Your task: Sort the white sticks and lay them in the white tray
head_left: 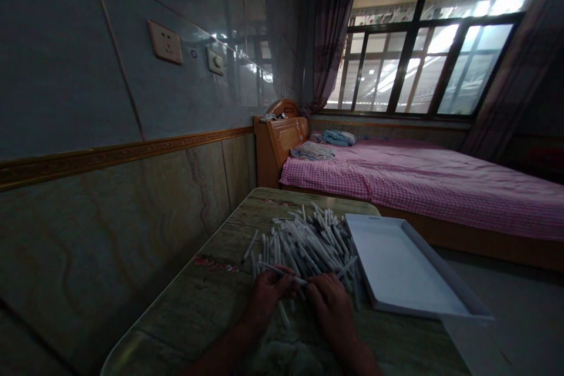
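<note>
Between my two hands lies a slim pale pen [274,268], held roughly level over the near side of the table. The fingers of my left hand [269,291] are closed around its middle. My right hand [328,299] pinches the end on the right, where a small whitish part shows; whether that is a cap I cannot tell. Just beyond the hands spreads a loose heap of similar white and clear pens [308,241], pointing many ways. One pen with a dark tip [249,247] lies apart at the heap's left.
A shallow white tray [408,270] stands right of the heap, reaching past the edge of the green-patterned table [185,317]. Left is a tiled wall [110,211] with a socket [164,42]. A bed with a pink checked cover [396,176] stands behind, below a window.
</note>
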A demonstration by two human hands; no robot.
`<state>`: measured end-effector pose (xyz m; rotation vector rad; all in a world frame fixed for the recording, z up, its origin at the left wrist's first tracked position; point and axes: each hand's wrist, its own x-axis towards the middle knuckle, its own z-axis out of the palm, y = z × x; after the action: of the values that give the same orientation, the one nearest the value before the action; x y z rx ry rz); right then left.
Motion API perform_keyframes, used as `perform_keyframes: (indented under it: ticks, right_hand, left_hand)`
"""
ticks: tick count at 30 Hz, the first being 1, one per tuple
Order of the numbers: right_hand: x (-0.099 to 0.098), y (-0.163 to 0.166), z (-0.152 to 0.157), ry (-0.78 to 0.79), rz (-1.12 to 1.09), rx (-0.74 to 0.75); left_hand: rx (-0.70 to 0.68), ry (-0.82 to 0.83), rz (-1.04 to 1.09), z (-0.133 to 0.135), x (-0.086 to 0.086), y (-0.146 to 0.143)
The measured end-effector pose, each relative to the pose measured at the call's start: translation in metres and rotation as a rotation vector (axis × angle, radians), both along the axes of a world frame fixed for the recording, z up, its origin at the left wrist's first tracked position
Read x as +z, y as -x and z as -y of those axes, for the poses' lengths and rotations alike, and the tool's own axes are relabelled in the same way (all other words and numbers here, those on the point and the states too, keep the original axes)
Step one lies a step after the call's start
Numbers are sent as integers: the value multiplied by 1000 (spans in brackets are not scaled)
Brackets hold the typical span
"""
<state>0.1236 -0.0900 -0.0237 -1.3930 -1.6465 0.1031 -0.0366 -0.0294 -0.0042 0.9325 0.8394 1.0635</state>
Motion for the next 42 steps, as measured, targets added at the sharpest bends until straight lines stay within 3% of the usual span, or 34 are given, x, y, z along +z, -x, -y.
perform_keyframes:
  ticks: [26, 34, 42]
  right_hand:
    - [-4, -1, -1, 4, 4, -8]
    - [-6, -2, -2, -48, -16, 21]
    - [-3, 1, 0, -17, -12, -56]
  left_hand:
    - [42, 25, -36, 0, -3, -3]
    - [122, 46, -36, -2, -4, -4]
    - [176, 22, -58, -3, -1, -2]
